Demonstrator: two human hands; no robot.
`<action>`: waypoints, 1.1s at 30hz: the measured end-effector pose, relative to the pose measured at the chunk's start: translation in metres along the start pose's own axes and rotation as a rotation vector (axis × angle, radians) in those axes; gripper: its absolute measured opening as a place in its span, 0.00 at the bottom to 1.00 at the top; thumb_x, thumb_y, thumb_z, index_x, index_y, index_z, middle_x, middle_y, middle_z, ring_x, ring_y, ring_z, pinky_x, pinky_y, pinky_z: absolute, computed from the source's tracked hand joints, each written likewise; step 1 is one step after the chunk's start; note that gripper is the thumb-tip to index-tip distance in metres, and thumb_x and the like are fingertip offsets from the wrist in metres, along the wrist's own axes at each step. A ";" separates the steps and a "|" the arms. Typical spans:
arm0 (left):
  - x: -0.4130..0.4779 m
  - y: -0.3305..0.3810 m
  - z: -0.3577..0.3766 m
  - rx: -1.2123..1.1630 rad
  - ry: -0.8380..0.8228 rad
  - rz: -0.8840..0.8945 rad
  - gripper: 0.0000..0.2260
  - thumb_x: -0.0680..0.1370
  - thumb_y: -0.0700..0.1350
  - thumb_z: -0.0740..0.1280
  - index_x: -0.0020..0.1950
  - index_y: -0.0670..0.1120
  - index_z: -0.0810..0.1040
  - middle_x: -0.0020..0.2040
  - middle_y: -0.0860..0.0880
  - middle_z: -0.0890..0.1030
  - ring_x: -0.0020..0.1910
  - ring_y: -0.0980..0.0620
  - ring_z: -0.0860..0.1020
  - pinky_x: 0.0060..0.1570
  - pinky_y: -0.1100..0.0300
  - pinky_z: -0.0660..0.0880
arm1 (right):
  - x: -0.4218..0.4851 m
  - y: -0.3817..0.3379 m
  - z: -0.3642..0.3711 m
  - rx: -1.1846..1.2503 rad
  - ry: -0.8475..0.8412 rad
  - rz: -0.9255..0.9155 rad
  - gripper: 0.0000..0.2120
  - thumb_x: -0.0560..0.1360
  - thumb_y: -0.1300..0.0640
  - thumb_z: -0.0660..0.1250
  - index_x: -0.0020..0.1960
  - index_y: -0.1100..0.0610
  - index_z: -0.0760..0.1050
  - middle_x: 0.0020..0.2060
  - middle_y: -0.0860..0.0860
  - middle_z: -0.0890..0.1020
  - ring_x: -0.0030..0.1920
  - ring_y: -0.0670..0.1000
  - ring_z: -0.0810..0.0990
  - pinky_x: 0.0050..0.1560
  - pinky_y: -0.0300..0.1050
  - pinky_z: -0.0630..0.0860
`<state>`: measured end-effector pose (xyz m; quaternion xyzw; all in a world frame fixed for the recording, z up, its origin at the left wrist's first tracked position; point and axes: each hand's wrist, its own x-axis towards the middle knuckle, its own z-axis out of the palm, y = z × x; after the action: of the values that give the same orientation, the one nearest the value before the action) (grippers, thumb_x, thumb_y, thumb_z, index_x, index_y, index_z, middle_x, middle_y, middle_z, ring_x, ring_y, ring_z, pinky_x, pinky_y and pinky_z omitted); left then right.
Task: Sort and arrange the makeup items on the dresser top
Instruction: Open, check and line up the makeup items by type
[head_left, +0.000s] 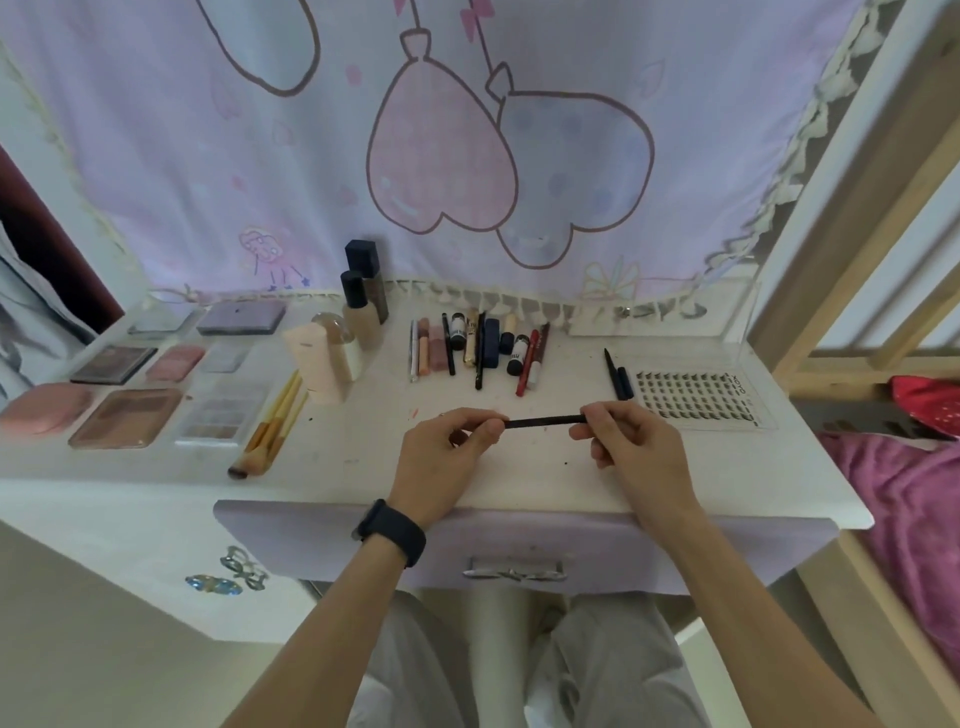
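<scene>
White dresser top (519, 467), pastel curtain (260, 156) hanging at its far edge. Far left: flat palettes and compacts (127, 418) in rows; beside them, a bundle of brushes (275, 426). Far centre: upright bottles (363, 306), then a row of pencils and tubes (480, 345). Right: lash tray (696, 397), two dark liners (618, 374) just left of it. Near centre: left hand (447, 457) and right hand (634, 447), fingers curled narrow, each pinching one end of a black pencil (543, 422) held level above the surface.
</scene>
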<state>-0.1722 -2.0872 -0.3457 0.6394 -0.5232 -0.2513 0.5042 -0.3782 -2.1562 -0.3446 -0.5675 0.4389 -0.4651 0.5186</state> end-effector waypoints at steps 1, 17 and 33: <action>0.001 0.000 0.000 -0.009 -0.009 -0.015 0.04 0.78 0.50 0.69 0.48 0.60 0.83 0.40 0.62 0.84 0.41 0.64 0.78 0.45 0.75 0.71 | 0.000 0.001 0.000 -0.001 0.006 -0.008 0.04 0.80 0.55 0.68 0.49 0.53 0.82 0.39 0.51 0.87 0.32 0.43 0.78 0.35 0.34 0.77; -0.003 0.004 0.003 -0.023 0.046 -0.024 0.04 0.77 0.48 0.71 0.48 0.58 0.84 0.40 0.61 0.84 0.42 0.63 0.79 0.44 0.74 0.72 | -0.003 0.008 0.006 -0.023 0.098 -0.076 0.06 0.81 0.54 0.67 0.47 0.52 0.80 0.35 0.50 0.85 0.31 0.44 0.77 0.35 0.36 0.76; 0.014 0.051 -0.035 0.614 -0.203 0.442 0.10 0.81 0.52 0.64 0.57 0.53 0.83 0.45 0.56 0.76 0.41 0.58 0.73 0.38 0.64 0.68 | -0.012 -0.037 -0.014 -0.384 -0.311 -0.082 0.12 0.83 0.47 0.62 0.47 0.45 0.82 0.29 0.43 0.76 0.29 0.44 0.70 0.31 0.36 0.68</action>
<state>-0.1590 -2.0835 -0.2838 0.6042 -0.7466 -0.0304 0.2768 -0.3933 -2.1436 -0.3085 -0.7377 0.4109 -0.3010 0.4431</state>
